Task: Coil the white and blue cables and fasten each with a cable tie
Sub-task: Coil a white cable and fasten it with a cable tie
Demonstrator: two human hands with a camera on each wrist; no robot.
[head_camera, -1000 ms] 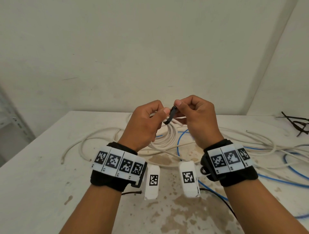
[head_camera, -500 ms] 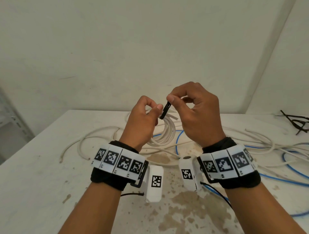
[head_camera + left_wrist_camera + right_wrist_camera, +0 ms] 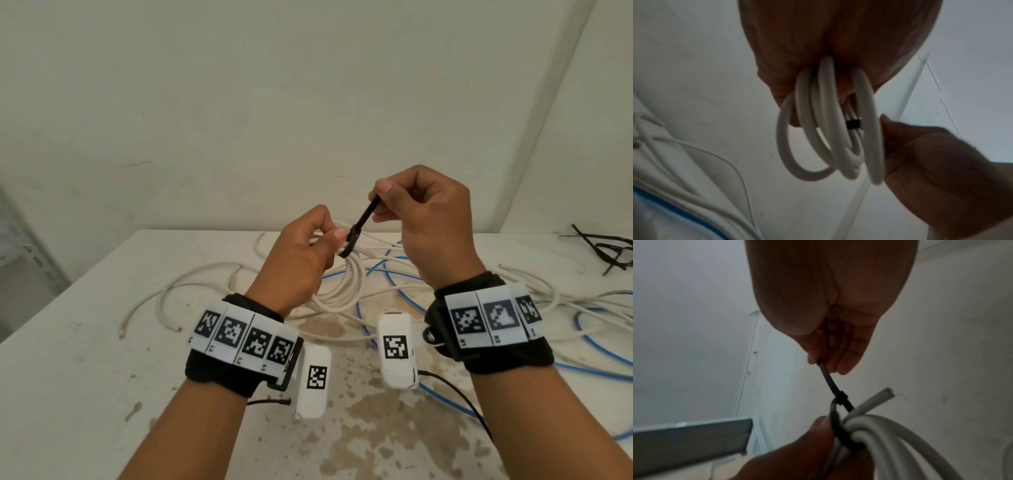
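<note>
My left hand point(image 3: 310, 241) grips a coiled white cable point(image 3: 339, 291) above the table, and several of its loops point(image 3: 828, 129) hang below the palm. A black cable tie point(image 3: 361, 222) is looped round the coil point(image 3: 875, 431), its tail passing through its head point(image 3: 841, 397). My right hand point(image 3: 383, 205) pinches the tie's tail point(image 3: 825, 369) up and to the right of the left hand. The coil's cut end point(image 3: 888, 393) sticks out past the tie. A blue cable point(image 3: 376, 274) lies loose on the table beneath both hands.
More white cable point(image 3: 191, 287) sprawls across the stained white table point(image 3: 68, 377), and the blue cable point(image 3: 599, 349) runs off to the right. Spare black cable ties point(image 3: 606, 246) lie at the far right. Walls close in behind, with a grey metal rack point(image 3: 20, 253) at the left.
My right hand has risen up and to the right with the tie's tail, drawing the strap through its head. The left hand holds the coil in nearly the same place.
</note>
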